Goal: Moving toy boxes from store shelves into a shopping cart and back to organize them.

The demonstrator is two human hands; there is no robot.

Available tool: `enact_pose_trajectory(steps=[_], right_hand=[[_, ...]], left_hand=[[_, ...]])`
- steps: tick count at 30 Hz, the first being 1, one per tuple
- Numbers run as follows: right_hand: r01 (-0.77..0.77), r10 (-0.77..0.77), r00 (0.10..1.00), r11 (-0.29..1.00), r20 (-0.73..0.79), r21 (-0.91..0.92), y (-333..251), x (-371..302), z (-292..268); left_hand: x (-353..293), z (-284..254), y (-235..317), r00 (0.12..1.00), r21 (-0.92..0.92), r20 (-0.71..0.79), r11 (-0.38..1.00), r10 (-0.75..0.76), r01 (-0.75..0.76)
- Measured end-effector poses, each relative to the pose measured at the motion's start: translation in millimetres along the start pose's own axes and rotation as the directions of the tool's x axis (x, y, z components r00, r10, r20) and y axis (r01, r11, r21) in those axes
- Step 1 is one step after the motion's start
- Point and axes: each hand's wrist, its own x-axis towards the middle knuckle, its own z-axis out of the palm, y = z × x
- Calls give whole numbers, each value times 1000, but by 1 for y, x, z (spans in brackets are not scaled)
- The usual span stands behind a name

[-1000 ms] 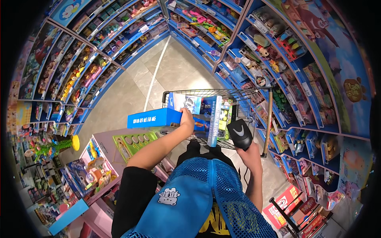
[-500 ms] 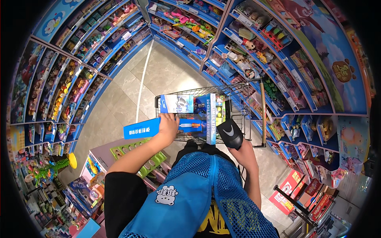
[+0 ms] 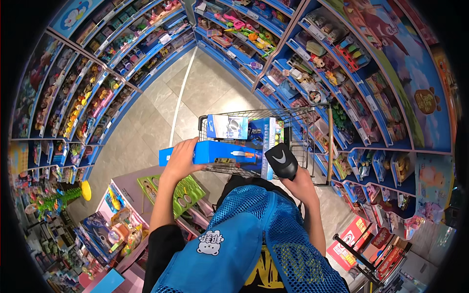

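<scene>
My left hand (image 3: 183, 160) grips a long blue box (image 3: 214, 151) near its left part, fingers over the top and thumb along the near side. The box lies across the wire shopping cart (image 3: 201, 126), its left end sticking out past the cart's side. In my right hand (image 3: 301, 185) is a black handheld barcode scanner (image 3: 282, 161), its head tilted toward the boxes. Inside the cart, a white-and-blue box (image 3: 227, 126) lies beyond the long box. Beside it stand a dark blue box (image 3: 256, 131) and a tall light-blue box (image 3: 267, 146), partly hidden by the scanner.
Toy shelves curve around on the left (image 3: 93, 105) and right (image 3: 337, 73), meeting at the far corner. A pink display stand (image 3: 134, 188) with a green rack (image 3: 181, 195) is close at my left. The cart's handle bar (image 3: 330, 146) is at the right; red signs (image 3: 349, 241) stand lower right.
My left hand has slid left along the long blue box, which has turned and shows more of its near side. The scanner stays in my right hand. The whole view has shifted slightly.
</scene>
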Motion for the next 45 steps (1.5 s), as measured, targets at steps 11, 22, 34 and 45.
enact_pose_trajectory(steps=[11,22,34,45], right_hand=[[-49,54,992,998,117,-46,-7,5,17],[11,3,982,997,187,-72,-9,6,6],[162,-161,957,987,242,15,18,21,-37],[58,-136,962,950,239,306,118,23,-110]], left_hand=[[-64,28,-55,991,63,-108,995,-74,82],[-92,32,-13,975,47,-217,998,-35,46],[-140,-3,115,729,8,-624,930,-283,368],[-167,44,197,295,-815,-569,574,-767,-81]])
